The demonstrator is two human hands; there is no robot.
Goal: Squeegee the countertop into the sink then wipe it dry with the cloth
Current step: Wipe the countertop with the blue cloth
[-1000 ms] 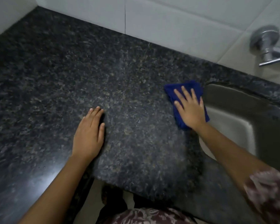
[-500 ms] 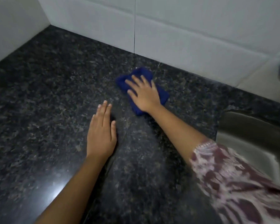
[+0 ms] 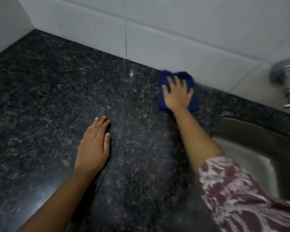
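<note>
A person in a maroon-and-white patterned sleeve [image 3: 241, 195] leans over a speckled black granite countertop [image 3: 40, 97]. Nearest, the left hand [image 3: 92, 144] rests flat on the stone, fingers straight and together, holding nothing. To the right, the steel sink [image 3: 241, 148] opens beside the forearm. Farther back, the right hand [image 3: 177, 96] presses down with 4 fingers spread on a folded dark-blue cloth [image 3: 185, 77], which lies touching the foot of the white tiled wall [image 3: 174, 39]. Its long axis runs from the wall towards the person. With the wall directly behind it, the next stroke likely has to come back or sideways, under the right hand alone.
</note>
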